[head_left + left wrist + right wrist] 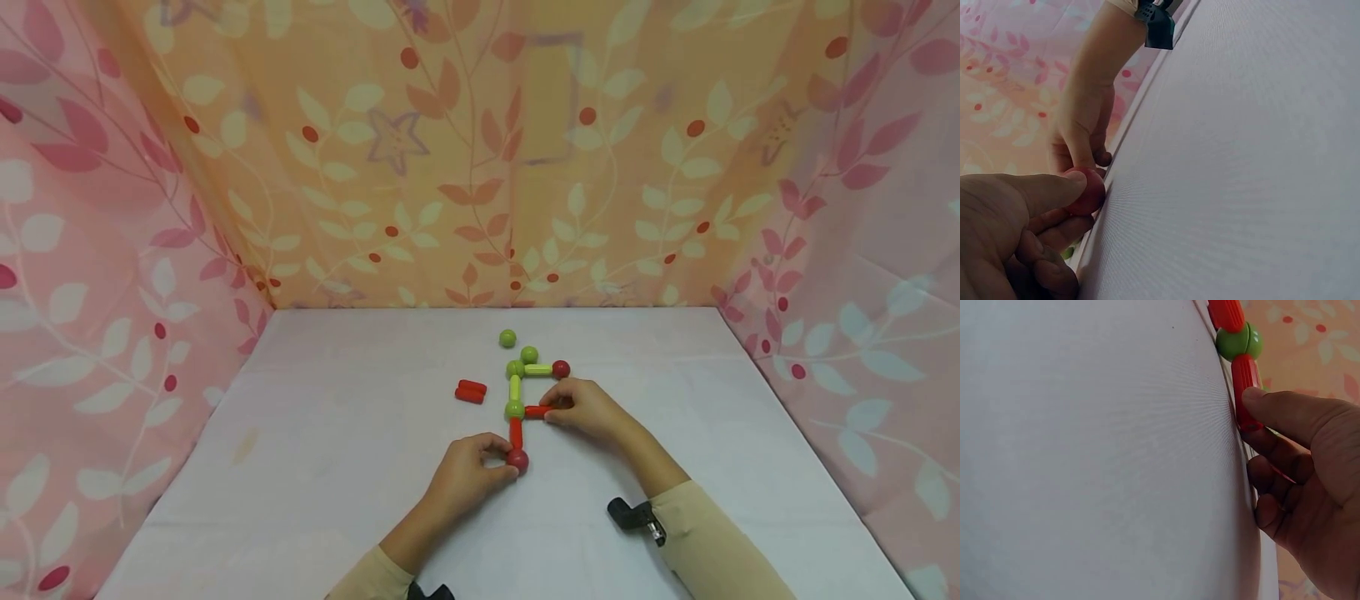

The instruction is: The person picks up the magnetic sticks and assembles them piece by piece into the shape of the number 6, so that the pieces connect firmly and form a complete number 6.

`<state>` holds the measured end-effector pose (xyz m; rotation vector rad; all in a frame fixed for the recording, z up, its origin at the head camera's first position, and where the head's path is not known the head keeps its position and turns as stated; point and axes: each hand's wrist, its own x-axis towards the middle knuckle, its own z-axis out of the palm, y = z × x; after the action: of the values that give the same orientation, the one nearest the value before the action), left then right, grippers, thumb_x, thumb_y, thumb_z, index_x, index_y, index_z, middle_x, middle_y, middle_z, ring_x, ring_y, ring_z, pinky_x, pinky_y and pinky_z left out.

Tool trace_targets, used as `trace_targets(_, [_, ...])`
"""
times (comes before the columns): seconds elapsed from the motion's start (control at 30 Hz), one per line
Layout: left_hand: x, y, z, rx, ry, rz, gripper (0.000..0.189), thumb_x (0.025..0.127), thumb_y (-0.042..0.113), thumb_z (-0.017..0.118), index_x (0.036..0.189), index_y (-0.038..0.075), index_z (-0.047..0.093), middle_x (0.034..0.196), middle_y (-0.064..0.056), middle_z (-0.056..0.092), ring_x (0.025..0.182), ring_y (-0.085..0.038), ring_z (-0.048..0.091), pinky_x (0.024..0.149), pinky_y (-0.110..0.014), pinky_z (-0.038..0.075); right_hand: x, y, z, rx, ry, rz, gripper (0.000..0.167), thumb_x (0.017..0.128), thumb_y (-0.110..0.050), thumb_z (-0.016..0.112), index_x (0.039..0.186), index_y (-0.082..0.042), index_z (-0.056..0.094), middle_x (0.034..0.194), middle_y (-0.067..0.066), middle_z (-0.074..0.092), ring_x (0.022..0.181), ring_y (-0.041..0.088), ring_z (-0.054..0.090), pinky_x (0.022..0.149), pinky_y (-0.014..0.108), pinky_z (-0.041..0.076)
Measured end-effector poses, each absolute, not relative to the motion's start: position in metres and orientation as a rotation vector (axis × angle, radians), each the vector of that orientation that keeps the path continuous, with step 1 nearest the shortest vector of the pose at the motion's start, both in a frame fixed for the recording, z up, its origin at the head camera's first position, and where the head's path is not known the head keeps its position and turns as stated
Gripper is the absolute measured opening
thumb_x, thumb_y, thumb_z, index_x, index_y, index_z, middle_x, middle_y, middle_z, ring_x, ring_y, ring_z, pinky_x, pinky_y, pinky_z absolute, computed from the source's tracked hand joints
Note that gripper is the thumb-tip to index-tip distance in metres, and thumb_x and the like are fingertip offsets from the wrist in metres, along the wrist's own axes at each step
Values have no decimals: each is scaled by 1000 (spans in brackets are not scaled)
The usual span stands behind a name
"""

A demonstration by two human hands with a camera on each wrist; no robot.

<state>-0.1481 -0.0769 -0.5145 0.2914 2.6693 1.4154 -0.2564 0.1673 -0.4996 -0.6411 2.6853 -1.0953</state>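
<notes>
On the white table lies a joined figure of balls and short rods. My left hand [467, 473] pinches the red ball [517, 461] at its near end, thumb on top in the left wrist view. From that ball a red rod [516, 433] runs up to a green ball [514, 409]. My right hand [588, 408] pinches a second red rod [1246, 394] between thumb and finger, its other end against that green ball. Farther up, a yellow-green rod [515, 388] leads to another green ball [515, 368], then a sideways yellow-green rod [537, 370] and a red ball [561, 369].
Two loose red rods [470, 392] lie side by side left of the figure. One green ball [507, 338] sits alone behind it, and another green ball [529, 355] rests close to its top. Patterned cloth [465, 167] walls the table at the back and sides.
</notes>
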Motion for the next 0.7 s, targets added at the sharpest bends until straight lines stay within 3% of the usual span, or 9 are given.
trace_targets(0.4, [-148,-77,-517,271,2642,1430,25,71,37,77,92,34,64,86,22,61,89,-8,53,73,-28,43,-261,165,-487,-685,2683,-955,19,74,-26,76,91,-25,69,81,-12,62,75,12,54,69,30,45])
trace_targets(0.7, [-146,-77,-513,265,2666,1395,24,72,36,76,93,34,63,86,23,61,88,-7,52,73,-29,42,-274,156,-455,-734,2671,-915,21,80,-23,71,98,-15,69,86,-11,63,77,15,53,68,30,46])
